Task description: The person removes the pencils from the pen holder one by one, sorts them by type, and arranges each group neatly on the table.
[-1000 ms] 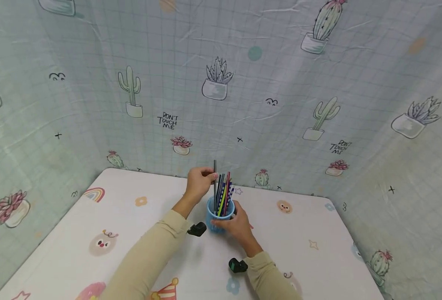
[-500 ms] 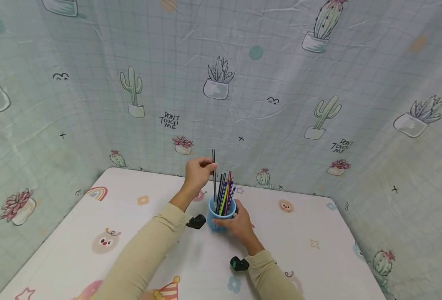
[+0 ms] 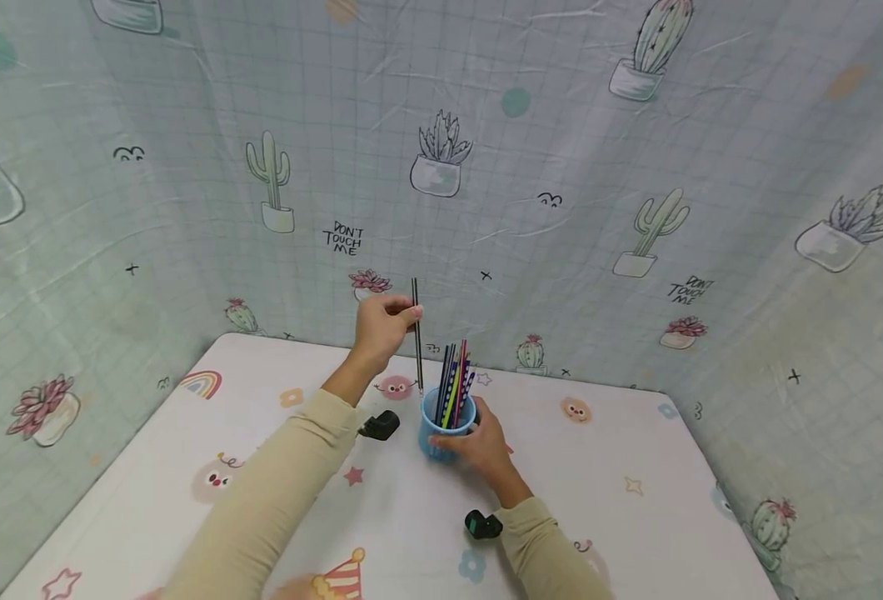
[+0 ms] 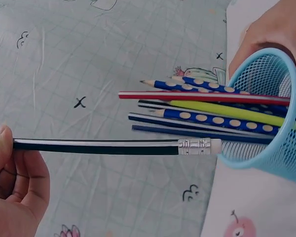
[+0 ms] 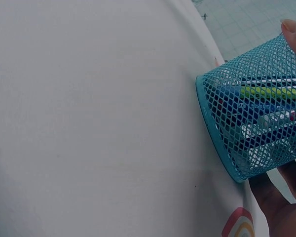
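Taking one pencil (image 4: 108,147) from the cup (image 4: 293,158) seems the step in hand: the left hand (image 3: 378,327) pinches it, eraser end (image 4: 215,146) near the rim (image 4: 244,164), while the right hand (image 3: 484,442) clasps the cup on the counter (image 3: 554,475). The next move likely calls for carrying the pencil clear, cup steady.

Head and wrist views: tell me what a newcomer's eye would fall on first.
Probably the light blue mesh cup near the far edge of the white table, packed with colourful pencils and held by the right hand. Next, the dark striped pencil pinched by the left hand, its eraser end near the cup's rim. Behind hangs a cactus-print cloth.
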Motion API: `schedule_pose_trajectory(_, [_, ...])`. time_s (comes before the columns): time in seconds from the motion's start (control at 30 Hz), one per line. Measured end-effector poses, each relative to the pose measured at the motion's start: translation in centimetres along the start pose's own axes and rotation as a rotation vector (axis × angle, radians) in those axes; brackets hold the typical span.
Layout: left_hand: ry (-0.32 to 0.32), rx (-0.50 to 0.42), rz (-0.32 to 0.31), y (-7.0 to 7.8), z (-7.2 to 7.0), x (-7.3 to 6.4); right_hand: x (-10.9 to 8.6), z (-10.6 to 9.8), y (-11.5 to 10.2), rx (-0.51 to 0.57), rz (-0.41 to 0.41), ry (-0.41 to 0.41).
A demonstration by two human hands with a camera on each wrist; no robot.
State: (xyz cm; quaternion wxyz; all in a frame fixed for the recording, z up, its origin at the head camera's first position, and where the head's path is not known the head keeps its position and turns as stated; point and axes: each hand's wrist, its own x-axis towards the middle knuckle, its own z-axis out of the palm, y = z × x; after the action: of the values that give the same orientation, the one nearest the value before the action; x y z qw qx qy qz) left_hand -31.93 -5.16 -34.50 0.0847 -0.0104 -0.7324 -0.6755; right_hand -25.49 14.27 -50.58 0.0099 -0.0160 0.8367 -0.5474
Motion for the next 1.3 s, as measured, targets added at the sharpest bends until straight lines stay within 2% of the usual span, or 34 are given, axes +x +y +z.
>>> schedule_pose_trajectory(0.27, [-0.025, 0.031, -0.016, 0.9, -1.9, 0.0, 0.0, -0.2, 0.0, 0.033, -0.027, -0.001])
schedule_pose_trajectory(0.47, [-0.035, 0.059, -0.032, 0.8, -3.4, 0.0, -0.1, -0.1, 0.0, 0.026, -0.030, -0.002])
schedule_pose_trajectory(0.73, [-0.044, 0.093, -0.064, 0.5, -5.8, 0.0, -0.1, -0.2, 0.0, 0.032, -0.038, -0.007])
schedule_pose_trajectory(1.07, [-0.059, 0.158, -0.120, -0.6, -9.3, -0.1, 0.0, -0.2, 0.1, 0.031, -0.017, -0.014])
schedule_pose_trajectory(1.3, [-0.057, 0.207, -0.162, -1.0, -10.9, -0.1, 0.2, -0.3, 0.1, 0.023, -0.007, -0.020])
